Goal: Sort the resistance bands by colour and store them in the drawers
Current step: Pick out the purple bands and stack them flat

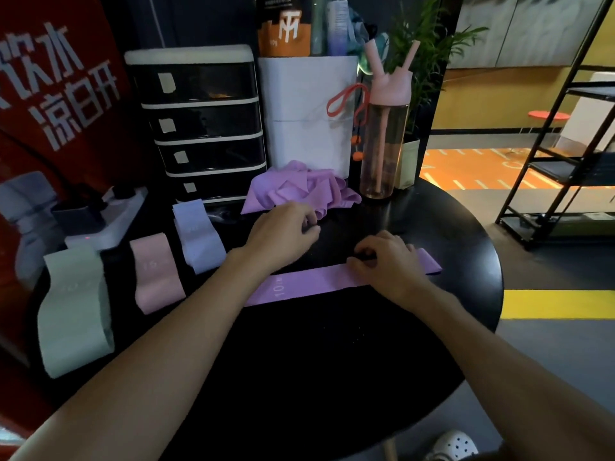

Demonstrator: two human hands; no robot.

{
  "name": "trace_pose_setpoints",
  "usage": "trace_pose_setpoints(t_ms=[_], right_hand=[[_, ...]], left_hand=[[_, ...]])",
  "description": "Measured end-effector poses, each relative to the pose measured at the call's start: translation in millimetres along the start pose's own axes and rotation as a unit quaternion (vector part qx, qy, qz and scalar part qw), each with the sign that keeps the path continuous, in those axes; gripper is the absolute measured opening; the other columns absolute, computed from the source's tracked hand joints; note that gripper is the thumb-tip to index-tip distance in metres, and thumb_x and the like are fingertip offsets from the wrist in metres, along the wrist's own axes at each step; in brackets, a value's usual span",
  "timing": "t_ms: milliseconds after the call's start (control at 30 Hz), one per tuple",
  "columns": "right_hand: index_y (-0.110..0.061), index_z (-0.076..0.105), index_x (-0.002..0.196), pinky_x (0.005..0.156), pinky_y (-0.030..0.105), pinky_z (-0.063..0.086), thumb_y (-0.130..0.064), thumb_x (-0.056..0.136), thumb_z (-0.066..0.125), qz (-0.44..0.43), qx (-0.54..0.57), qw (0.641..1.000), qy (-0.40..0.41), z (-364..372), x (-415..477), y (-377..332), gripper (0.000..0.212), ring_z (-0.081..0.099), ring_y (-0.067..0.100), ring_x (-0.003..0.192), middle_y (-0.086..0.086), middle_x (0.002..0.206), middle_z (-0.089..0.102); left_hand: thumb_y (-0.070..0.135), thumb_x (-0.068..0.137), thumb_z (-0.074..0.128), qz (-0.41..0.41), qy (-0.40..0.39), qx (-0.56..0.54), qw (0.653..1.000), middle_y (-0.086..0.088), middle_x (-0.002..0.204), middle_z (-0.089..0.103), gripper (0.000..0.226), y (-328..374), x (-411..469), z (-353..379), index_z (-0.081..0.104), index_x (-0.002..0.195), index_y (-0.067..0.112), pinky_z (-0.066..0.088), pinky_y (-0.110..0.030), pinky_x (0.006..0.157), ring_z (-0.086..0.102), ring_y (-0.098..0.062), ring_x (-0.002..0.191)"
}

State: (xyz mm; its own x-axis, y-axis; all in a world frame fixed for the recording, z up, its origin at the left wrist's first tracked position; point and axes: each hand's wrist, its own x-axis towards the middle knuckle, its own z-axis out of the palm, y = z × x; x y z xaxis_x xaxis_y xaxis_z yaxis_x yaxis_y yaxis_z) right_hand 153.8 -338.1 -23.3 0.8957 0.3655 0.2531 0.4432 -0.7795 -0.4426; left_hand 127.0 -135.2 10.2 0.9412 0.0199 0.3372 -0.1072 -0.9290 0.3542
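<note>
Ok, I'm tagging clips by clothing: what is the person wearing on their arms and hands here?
Nothing that shows. The left forearm and right forearm are bare up to the frame edge, no sleeves. The left hand and right hand have no gloves, and no watch, bracelet or ring is visible. A white perforated clog shows at the bottom edge.

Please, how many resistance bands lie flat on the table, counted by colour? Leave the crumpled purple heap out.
Green band: 1
Pink band: 1
Pale blue band: 1
Purple band: 1
Total: 4
</note>
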Motion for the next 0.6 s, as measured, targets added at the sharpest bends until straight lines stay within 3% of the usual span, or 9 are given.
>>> trace_pose_setpoints(t_ms=[133, 333, 467, 600], right_hand=[[-0.031, 0.063, 0.108, 0.092, 0.037, 0.035, -0.048, 0.09, 0.059, -0.011, -0.02, 1.0, -0.006, 5, 2, 5, 0.026, 0.049, 0.016, 0.106, -0.007, 0.107, 0.051], [-0.032, 0.062, 0.109, 0.096, 0.036, 0.036, -0.051, 0.089, 0.057, -0.02, -0.022, 1.0, 0.005, 9, 4, 9, 0.027, 0.049, 0.013, 0.105, -0.009, 0.109, 0.052], [-0.033, 0.061, 0.111, 0.097, 0.035, 0.034, -0.051, 0.09, 0.057, -0.027, -0.021, 0.999, 0.001, 9, 5, 11, 0.028, 0.048, 0.011, 0.105, -0.01, 0.11, 0.052], [-0.033, 0.061, 0.11, 0.097, 0.035, 0.034, -0.051, 0.089, 0.058, -0.029, -0.013, 0.999, 0.008, 10, 5, 11, 0.028, 0.048, 0.011, 0.106, -0.009, 0.11, 0.053]], left_hand=[[0.037, 0.091, 0.063, -0.04, 0.008, 0.017, 0.999, -0.004, 0.094, 0.068, 0.02, -15, 43, 21, 0.066, 0.09, 0.017, 0.053, -0.042, 0.08, 0.062, -0.03, 0.092], [0.035, 0.086, 0.07, -0.069, 0.039, 0.017, 0.997, -0.003, 0.094, 0.071, 0.021, -25, 90, 38, 0.071, 0.094, 0.016, 0.053, -0.044, 0.08, 0.064, -0.027, 0.096], [0.032, 0.08, 0.07, -0.053, 0.021, -0.009, 0.998, 0.003, 0.083, 0.071, 0.012, -20, 102, 43, 0.067, 0.088, 0.023, 0.049, -0.034, 0.07, 0.065, -0.019, 0.082], [0.016, 0.076, 0.068, -0.074, 0.025, -0.046, 0.996, 0.005, 0.074, 0.073, 0.007, -19, 106, 46, 0.069, 0.08, 0.021, 0.039, -0.026, 0.064, 0.065, -0.009, 0.074]])
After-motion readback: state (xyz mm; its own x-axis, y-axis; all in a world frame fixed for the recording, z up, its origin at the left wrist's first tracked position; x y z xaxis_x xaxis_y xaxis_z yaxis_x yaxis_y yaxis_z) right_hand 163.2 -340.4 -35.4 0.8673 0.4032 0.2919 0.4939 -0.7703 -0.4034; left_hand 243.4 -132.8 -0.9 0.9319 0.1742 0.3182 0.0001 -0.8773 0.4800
